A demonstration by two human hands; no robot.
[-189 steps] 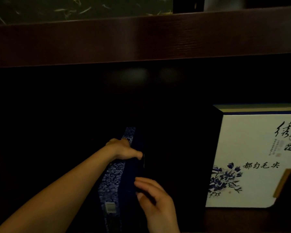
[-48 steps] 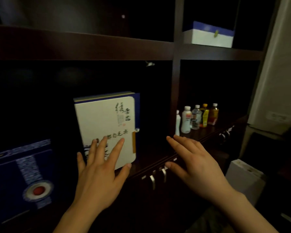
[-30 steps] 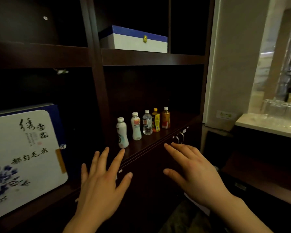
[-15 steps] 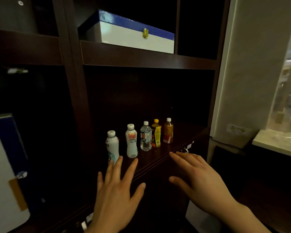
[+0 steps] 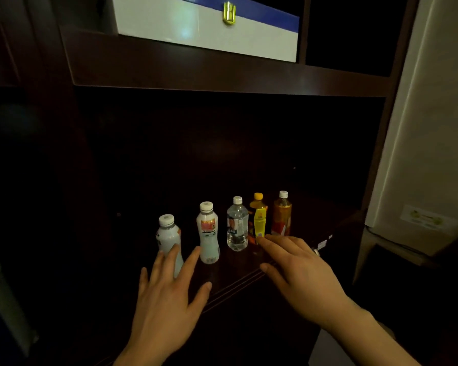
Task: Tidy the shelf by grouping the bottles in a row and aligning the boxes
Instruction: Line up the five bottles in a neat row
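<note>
Several bottles stand upright in a row on the dark wooden shelf (image 5: 251,276): a white bottle (image 5: 167,236) at the left, a taller white bottle (image 5: 208,233), a clear water bottle (image 5: 237,224), a yellow-labelled bottle (image 5: 258,217) and an amber bottle (image 5: 282,213). My left hand (image 5: 167,294) hovers with spread fingers in front of the leftmost white bottle. My right hand (image 5: 299,270) is spread flat near the shelf's front edge, its fingertips just before the yellow bottle. Both hands hold nothing. A white box with a blue lid and gold clasp (image 5: 209,25) lies on the shelf above.
A dark upright divider (image 5: 61,154) bounds the compartment on the left and a pale wall (image 5: 428,128) stands to the right. The back of the compartment is in deep shadow.
My view has swung right from the white flowered box to the bottle compartment and moved closer. Both hands came forward and up towards the bottles, still spread and holding nothing.
</note>
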